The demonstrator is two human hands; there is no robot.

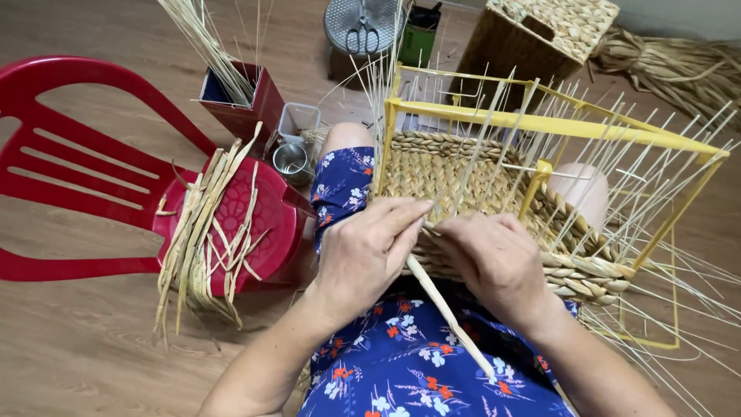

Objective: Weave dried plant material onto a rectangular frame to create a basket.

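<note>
A half-woven basket (463, 177) is lying on the person's lap inside a yellow frame (556, 123) — the left hand (367, 255) and right hand (494, 259) are both pinching a pale straw strand (451, 316) at its near edge. A red chair (93, 177) is carrying loose straw (208, 232) — just left.

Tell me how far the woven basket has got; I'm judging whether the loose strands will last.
Done: the basket base and low walls are woven inside the yellow frame. In hand: left hand and right hand work a strand at the near rim. Left: bare stakes stand above.
</note>
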